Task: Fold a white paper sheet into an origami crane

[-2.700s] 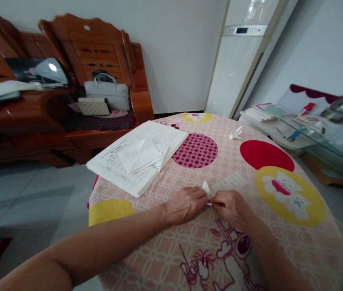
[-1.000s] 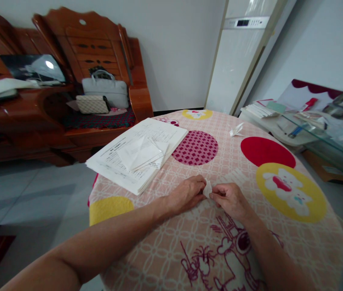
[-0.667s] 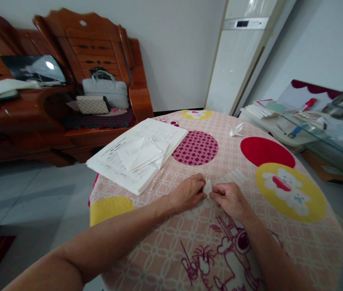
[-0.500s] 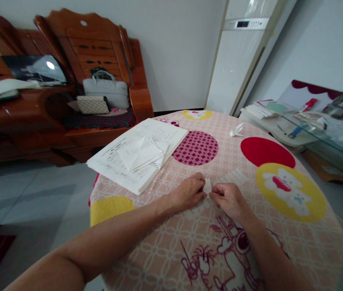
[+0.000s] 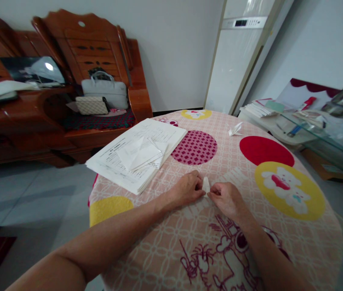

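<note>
A small folded piece of white paper [image 5: 206, 185] stands between my two hands on the round table's pink patterned cloth [image 5: 250, 242]. My left hand [image 5: 187, 189] pinches its left side with closed fingers. From the right, my right hand [image 5: 224, 197] pinches it too, fingers curled. Most of the paper is hidden by my fingers.
A stack of printed sheets with folded white papers on top [image 5: 137, 155] lies at the table's far left. A small folded paper figure [image 5: 235, 129] sits at the far edge. Wooden bench with bags [image 5: 104, 91] stands left, a glass table with clutter [image 5: 304, 121] right.
Both hands have stayed pinched on the small paper and shifted slightly away from me on the cloth. The paper now stands more upright between the fingertips.
</note>
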A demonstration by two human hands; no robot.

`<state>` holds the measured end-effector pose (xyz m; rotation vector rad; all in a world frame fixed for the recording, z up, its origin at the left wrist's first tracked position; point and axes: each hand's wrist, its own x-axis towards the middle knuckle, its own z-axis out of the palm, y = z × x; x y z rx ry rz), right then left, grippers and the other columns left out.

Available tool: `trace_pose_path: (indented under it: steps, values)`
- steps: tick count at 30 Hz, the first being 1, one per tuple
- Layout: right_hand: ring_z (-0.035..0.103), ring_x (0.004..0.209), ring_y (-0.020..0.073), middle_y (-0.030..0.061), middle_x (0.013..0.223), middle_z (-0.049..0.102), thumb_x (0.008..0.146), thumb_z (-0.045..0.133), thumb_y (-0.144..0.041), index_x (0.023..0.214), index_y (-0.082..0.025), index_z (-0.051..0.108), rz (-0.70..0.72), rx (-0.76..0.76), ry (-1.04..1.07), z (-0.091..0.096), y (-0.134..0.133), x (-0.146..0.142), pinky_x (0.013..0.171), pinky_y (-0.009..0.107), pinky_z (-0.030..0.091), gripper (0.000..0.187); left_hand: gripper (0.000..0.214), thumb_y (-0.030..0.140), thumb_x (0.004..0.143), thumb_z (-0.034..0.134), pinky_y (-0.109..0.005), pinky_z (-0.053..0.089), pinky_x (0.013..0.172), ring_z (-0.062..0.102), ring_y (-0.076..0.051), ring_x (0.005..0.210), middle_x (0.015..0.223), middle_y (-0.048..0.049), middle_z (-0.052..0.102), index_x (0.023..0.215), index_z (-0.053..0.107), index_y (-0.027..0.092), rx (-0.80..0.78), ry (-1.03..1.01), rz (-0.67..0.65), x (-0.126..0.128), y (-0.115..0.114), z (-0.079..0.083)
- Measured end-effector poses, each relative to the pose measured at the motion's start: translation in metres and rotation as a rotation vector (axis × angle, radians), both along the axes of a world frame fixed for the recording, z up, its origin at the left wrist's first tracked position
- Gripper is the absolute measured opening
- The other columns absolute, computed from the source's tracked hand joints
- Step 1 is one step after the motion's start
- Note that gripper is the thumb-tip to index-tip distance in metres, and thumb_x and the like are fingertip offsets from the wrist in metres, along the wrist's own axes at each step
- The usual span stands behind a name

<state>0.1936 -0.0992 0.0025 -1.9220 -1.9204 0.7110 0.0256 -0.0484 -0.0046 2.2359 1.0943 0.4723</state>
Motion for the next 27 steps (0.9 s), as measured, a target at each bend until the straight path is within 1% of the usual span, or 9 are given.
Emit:
trace_pose_path:
  steps: [5,9,14,18,24,27]
  values:
    - [0.060,0.062,0.0167,0.0044,0.064,0.067,0.077,0.059,-0.022,0.067,-0.016,0.065,-0.026,-0.029,-0.076,0.003,0.000,-0.003,0.057,0.025,0.033,0.014,0.014,0.015,0.072,0.066,-0.024,0.040,0.065,0.055,-0.013,0.074,0.080,-0.0015,0.059,0.060,0.059,0.014,0.008,-0.012,0.000,0.001,-0.001,-0.001]
    - [0.060,0.063,0.0169,0.0048,0.065,0.068,0.078,0.060,-0.023,0.068,-0.017,0.066,-0.040,-0.039,-0.109,0.004,0.000,-0.005,0.057,0.025,0.033,0.014,0.014,0.015,0.072,0.065,-0.024,0.040,0.065,0.055,-0.013,0.074,0.081,-0.0018,0.059,0.060,0.059,0.014,0.022,-0.001,0.012,0.002,-0.003,-0.001]
    - [0.061,0.065,0.0178,0.0057,0.067,0.069,0.077,0.064,-0.024,0.068,-0.017,0.068,-0.070,-0.030,-0.154,0.005,0.001,-0.008,0.057,0.026,0.032,0.012,0.013,0.014,0.072,0.063,-0.024,0.040,0.064,0.053,-0.013,0.072,0.080,-0.0021,0.058,0.059,0.059,0.014,0.045,0.019,0.017,0.004,-0.003,-0.002]
    - [0.061,0.065,0.0167,0.0048,0.067,0.069,0.075,0.067,-0.023,0.064,-0.017,0.066,-0.088,-0.038,-0.069,0.003,0.003,-0.004,0.057,0.025,0.035,0.012,0.012,0.016,0.069,0.065,-0.024,0.039,0.061,0.053,-0.013,0.069,0.076,-0.0016,0.057,0.059,0.059,0.014,0.025,0.021,0.064,0.004,-0.002,0.000]
    - [0.056,0.051,0.0137,0.0001,0.051,0.061,0.070,0.068,-0.021,0.059,-0.018,0.063,-0.120,-0.047,0.079,-0.003,0.005,0.002,0.050,0.023,0.033,0.012,0.012,0.021,0.065,0.068,-0.024,0.038,0.059,0.052,-0.012,0.067,0.074,0.0002,0.056,0.061,0.059,0.015,-0.008,-0.008,0.105,0.002,0.003,0.001]
    - [0.054,0.047,0.0129,-0.0006,0.048,0.059,0.069,0.069,-0.022,0.058,-0.018,0.063,-0.112,-0.025,0.117,-0.006,0.006,0.004,0.048,0.023,0.033,0.013,0.014,0.020,0.062,0.070,-0.023,0.038,0.058,0.051,-0.012,0.065,0.070,0.0017,0.055,0.064,0.058,0.015,-0.019,-0.027,0.128,0.002,0.006,0.000]
